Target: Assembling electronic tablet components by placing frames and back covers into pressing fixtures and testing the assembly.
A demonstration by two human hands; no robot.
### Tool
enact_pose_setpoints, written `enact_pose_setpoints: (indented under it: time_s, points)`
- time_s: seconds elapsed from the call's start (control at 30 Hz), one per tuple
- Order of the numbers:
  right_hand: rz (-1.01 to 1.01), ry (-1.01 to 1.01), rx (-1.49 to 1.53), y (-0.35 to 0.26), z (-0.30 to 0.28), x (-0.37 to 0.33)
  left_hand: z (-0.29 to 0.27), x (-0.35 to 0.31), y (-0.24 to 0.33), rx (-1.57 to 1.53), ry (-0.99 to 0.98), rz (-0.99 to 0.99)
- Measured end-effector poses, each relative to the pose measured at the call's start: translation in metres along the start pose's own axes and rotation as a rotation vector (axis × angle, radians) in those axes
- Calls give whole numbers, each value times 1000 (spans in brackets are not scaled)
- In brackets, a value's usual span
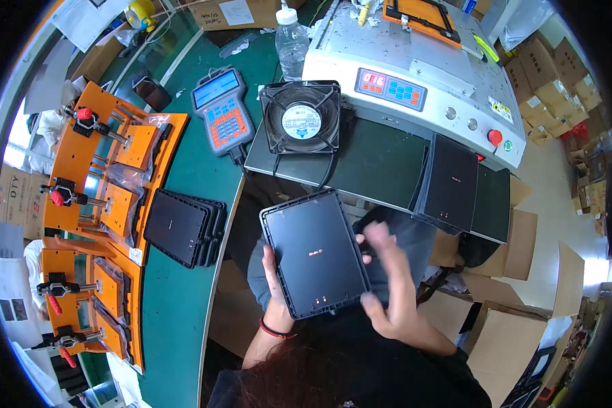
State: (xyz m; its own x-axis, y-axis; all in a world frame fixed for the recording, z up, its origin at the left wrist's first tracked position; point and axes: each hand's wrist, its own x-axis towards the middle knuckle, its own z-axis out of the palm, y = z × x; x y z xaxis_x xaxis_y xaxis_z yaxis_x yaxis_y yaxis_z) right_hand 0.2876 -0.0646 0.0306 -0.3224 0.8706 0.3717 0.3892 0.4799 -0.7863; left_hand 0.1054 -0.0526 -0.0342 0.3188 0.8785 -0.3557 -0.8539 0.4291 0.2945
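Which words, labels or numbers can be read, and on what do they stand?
I copy none, only tell places:
White machine's display: red digits, readable.
Held black panel: pale mark, unreadable.
Fan label: too small.
Keypad device: too small.
Leftmost carton: dark letters, readable.
Others: unclear.

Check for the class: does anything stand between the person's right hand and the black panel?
No object visibly does: the blurred right hand is beside the right edge of the black panel. Whether they touch is unclear.
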Motion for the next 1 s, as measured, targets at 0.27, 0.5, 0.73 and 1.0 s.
enact_pose_setpoints:
  time_s: [0.27, 0.5, 0.73, 1.0]
  points:
    - [1051, 162, 1122, 10, 35, -13, 29, 13, 35, 1097, -126, 183]
    - [697, 206, 844, 25, 42, -4, 16, 10, 25, 1212, -97, 514]
    - [530, 75, 592, 37, 40, 19, 29, -7, 27, 1254, 94, 682]
    - [609, -114, 1144, 35, 70, 36, 23, -4, 69, 847, 158, 833]
